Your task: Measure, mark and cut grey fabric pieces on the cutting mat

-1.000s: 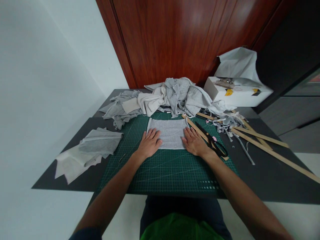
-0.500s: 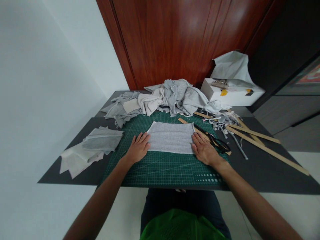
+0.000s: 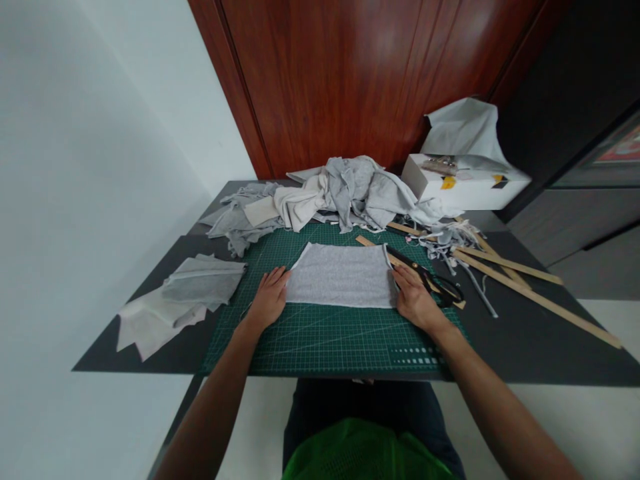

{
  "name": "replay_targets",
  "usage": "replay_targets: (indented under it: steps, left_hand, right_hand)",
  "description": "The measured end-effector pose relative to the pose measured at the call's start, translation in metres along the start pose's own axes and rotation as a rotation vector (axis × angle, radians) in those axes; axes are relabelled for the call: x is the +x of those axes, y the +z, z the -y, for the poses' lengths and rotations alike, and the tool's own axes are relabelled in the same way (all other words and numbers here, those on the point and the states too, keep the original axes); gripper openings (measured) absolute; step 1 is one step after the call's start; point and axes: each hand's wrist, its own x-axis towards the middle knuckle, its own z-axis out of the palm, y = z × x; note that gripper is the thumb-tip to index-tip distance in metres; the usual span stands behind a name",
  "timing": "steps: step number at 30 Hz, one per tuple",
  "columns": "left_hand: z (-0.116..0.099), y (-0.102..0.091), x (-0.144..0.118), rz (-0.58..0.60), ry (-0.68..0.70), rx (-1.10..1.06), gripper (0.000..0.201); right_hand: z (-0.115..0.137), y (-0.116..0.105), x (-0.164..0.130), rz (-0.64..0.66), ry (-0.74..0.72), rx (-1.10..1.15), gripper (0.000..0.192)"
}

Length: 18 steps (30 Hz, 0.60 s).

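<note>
A light grey piece of fabric (image 3: 343, 275) lies on the green cutting mat (image 3: 320, 340), fairly smooth and widest along its near edge. My left hand (image 3: 269, 299) is closed on its left edge, the fingers together. On the opposite side my right hand (image 3: 416, 300) grips the right edge, its fingertips curled over the cloth and partly hidden. Just beyond my right hand, black-handled scissors (image 3: 443, 288) lie across a wooden ruler (image 3: 367, 241).
A heap of grey and cream cloth (image 3: 345, 190) fills the back. Folded fabric pieces (image 3: 200, 283) lie at the left. Fabric scraps (image 3: 453, 237) and long wooden strips (image 3: 540, 303) are at the right, below a white box (image 3: 465, 187). The table's front edge (image 3: 135, 371) is near me.
My hands have moved apart, left hand leftward and right hand rightward, and their fingers have closed in. The fabric's near part is pulled wider and its folds look flatter.
</note>
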Motion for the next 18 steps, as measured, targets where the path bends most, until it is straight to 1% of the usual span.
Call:
replay_targets:
  steps: [5, 11, 18]
  left_hand:
    - [0.0015, 0.0015, 0.0, -0.025, 0.002, -0.015, 0.055]
    - [0.0053, 0.0054, 0.0011, -0.068, 0.001, -0.026, 0.056]
    - [0.0061, 0.008, 0.0008, -0.087, 0.021, 0.006, 0.06]
  right_hand:
    - [0.0028, 0.0002, 0.0007, 0.005, 0.003, -0.017, 0.061]
    - [0.0031, -0.0003, 0.0019, 0.005, 0.009, -0.025, 0.059]
    - [0.0056, -0.003, 0.0044, -0.007, 0.001, -0.016, 0.058]
